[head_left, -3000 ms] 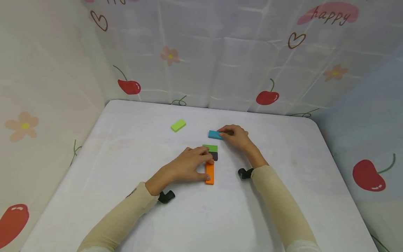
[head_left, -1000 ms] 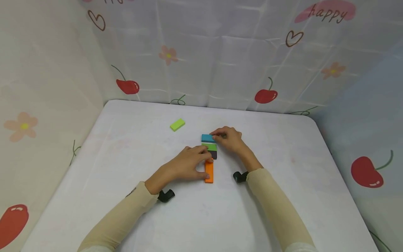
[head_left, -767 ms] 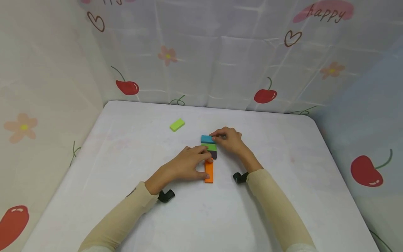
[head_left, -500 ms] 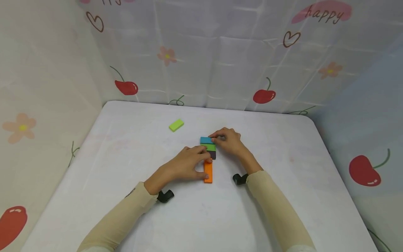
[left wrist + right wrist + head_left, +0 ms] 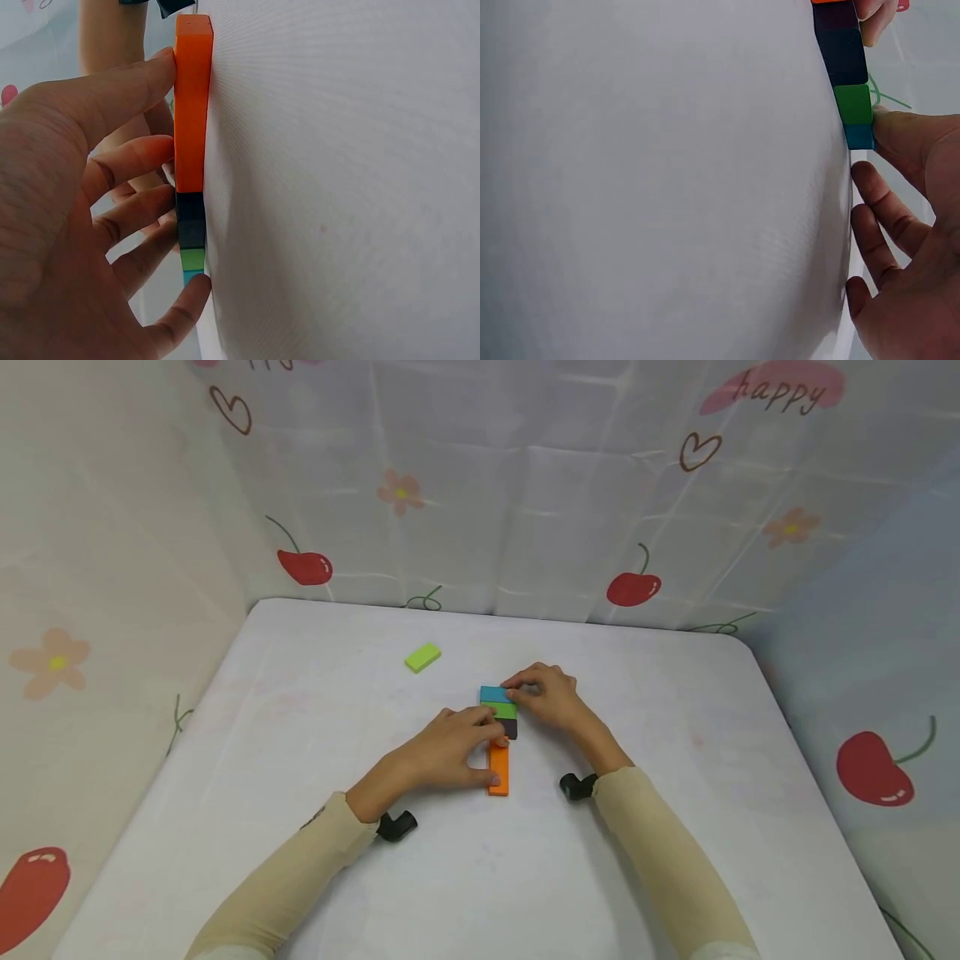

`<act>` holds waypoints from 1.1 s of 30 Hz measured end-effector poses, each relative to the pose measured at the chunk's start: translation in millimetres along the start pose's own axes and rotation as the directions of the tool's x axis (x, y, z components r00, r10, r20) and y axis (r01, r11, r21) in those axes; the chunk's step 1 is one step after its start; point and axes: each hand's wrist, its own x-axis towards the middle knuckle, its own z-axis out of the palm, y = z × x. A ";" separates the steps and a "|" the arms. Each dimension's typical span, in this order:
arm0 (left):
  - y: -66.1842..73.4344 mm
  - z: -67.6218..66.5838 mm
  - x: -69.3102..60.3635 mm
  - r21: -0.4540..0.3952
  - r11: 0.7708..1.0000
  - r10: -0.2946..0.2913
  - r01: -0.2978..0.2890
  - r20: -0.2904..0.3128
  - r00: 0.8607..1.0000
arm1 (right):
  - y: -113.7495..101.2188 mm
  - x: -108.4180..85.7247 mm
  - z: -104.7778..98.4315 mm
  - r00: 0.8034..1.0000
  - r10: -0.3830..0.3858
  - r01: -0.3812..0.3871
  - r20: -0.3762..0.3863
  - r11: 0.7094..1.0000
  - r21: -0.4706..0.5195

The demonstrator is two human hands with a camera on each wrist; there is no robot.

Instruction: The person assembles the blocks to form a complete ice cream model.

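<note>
An orange block (image 5: pixel 498 770) lies lengthwise on the white table; beyond it, touching in a row, lie a dark block (image 5: pixel 510 728), a green block (image 5: pixel 504 710) and a blue block (image 5: pixel 492 694). The left hand (image 5: pixel 442 753) rests over the row, thumb and fingertips on the orange block (image 5: pixel 193 105) and the other fingertips along the dark part (image 5: pixel 190 219). At the far end, the right hand (image 5: pixel 553 697) holds the blue block's right end between thumb and fingers. In the right wrist view its thumb touches the blue block (image 5: pixel 859 136).
A lime block (image 5: pixel 423 657) lies apart at an angle, farther back and left of the row. Black wrist devices (image 5: pixel 397 827) show by both sleeves. A patterned curtain (image 5: pixel 517 527) stands behind the white table (image 5: pixel 480 893).
The right hand has moved the blue block left and nearer, from apart at the upper right to against the green block. The left hand has stayed over the orange and dark blocks.
</note>
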 end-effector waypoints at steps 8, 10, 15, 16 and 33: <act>0.7 1.7 3.5 0.014 1.000 -0.003 0.003 0.016 1.000 | 2.2 -22.2 -17.3 0.997 -0.071 0.071 0.021 0.997 -0.021; 0.2 1.2 4.1 0.023 1.000 -0.004 0.004 0.017 1.000 | 2.2 -30.2 -18.2 0.993 -0.101 0.101 0.055 0.995 -0.010; -0.7 -0.6 3.2 0.017 1.000 -0.009 0.008 0.021 1.000 | 0.6 -46.3 -13.0 0.974 -0.175 0.173 0.143 0.985 0.024; -0.7 -0.8 2.9 0.015 1.000 -0.009 0.009 0.021 1.000 | -0.1 -48.7 -11.7 0.970 -0.183 0.181 0.157 0.983 0.023; -0.3 -3.0 0.1 0.018 1.000 -0.001 0.001 0.020 1.000 | -5.4 -57.3 2.4 0.947 -0.246 0.252 0.205 0.968 -0.006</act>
